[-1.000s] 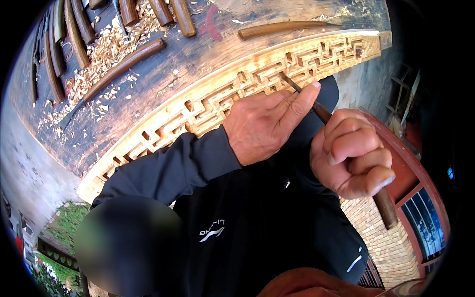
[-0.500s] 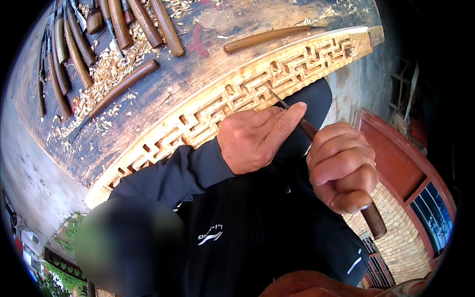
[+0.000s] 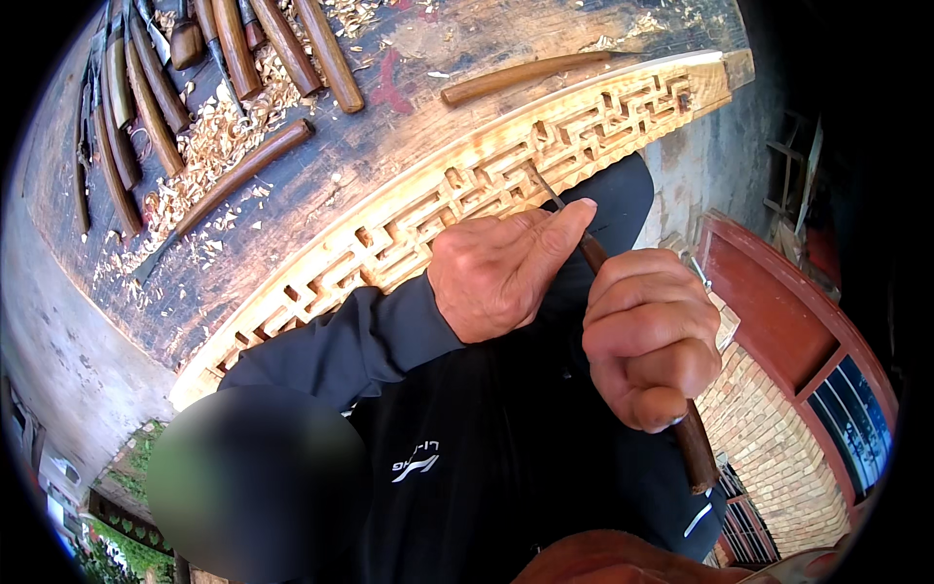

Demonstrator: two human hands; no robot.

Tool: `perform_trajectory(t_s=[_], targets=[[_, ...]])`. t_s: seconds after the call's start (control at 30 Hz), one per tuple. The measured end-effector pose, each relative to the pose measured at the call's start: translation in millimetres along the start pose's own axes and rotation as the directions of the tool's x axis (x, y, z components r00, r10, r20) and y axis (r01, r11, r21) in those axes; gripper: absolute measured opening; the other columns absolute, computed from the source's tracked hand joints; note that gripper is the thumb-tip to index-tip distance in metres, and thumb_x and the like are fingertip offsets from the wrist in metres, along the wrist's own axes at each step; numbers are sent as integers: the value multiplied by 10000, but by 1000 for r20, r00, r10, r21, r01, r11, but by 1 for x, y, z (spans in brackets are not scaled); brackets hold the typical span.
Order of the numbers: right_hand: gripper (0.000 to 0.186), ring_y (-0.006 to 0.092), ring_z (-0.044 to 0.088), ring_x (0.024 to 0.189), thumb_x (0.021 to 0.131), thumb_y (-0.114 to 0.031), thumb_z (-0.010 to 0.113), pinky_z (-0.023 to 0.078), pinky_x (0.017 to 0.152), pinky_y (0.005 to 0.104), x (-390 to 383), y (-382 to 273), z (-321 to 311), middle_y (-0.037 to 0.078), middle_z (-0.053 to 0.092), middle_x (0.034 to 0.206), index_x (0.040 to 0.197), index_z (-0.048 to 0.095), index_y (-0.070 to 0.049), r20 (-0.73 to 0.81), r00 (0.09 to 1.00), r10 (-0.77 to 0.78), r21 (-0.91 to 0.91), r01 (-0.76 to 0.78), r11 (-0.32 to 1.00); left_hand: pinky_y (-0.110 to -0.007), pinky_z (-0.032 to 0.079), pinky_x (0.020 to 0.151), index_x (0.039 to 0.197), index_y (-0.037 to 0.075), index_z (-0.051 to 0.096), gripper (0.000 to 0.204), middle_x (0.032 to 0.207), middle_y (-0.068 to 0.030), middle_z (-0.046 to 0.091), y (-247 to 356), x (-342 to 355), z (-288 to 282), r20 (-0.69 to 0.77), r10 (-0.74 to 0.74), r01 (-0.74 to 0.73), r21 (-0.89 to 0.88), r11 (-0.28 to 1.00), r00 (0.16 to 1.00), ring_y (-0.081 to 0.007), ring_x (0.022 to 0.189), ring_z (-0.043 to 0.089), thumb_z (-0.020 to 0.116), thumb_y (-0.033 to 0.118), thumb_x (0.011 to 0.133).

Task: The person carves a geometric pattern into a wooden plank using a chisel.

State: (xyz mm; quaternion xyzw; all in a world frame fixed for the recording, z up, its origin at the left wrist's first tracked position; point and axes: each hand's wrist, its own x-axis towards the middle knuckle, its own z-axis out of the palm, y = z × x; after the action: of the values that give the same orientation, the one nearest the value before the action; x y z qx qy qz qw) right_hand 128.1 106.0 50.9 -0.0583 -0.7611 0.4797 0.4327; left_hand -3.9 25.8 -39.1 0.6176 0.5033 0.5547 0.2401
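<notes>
A long, narrow wooden board (image 3: 409,209), carved with an openwork pattern of angular grooves, lies along the near edge of the bench. My right hand (image 3: 650,336) is closed in a fist round the dark wooden handle of a carving chisel (image 3: 696,453), whose end sticks out below the fist. The thin metal blade slants up and left, its tip in the carved pattern. My left hand (image 3: 496,273) rests against the board's near edge, its fingers closed about the blade close to the handle; part of that grip is hidden.
On the dark workbench (image 3: 360,156) several wooden-handled chisels (image 3: 233,49) lie at the far left among wood shavings (image 3: 209,136). One chisel (image 3: 238,180) lies apart nearer the board, and another wooden-handled tool (image 3: 525,76) lies just beyond it. A brick wall (image 3: 778,448) stands at right.
My right hand has shifted slightly left and nearer, swinging the chisel handle steeper. The blade tip stays at about the same spot in the carving, and my left hand has barely moved.
</notes>
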Motion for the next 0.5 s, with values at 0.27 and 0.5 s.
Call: perform_trajectory(t_s=[0.27, 0.5], targets=[[543, 206, 521, 447, 1152, -323, 646, 397, 396, 329, 5, 3, -4, 158, 680, 717, 726, 487, -24, -38, 999, 17, 44, -15, 999, -329, 585, 582, 1427, -42, 696, 581, 1042, -125, 839, 0, 5, -3, 51, -8, 8, 8, 1000, 999, -242, 777, 813, 764, -51, 850], [520, 201, 519, 457, 1128, -278, 675, 393, 405, 327, 10, 14, -9, 137, 668, 691, 716, 492, -18, -94, 994, 52, 120, -41, 992, -329, 628, 670, 1499, -85, 617, 639, 1204, -153, 841, 1, 8, -3, 119, -46, 41, 39, 998, 992, -263, 886, 838, 753, -46, 876]])
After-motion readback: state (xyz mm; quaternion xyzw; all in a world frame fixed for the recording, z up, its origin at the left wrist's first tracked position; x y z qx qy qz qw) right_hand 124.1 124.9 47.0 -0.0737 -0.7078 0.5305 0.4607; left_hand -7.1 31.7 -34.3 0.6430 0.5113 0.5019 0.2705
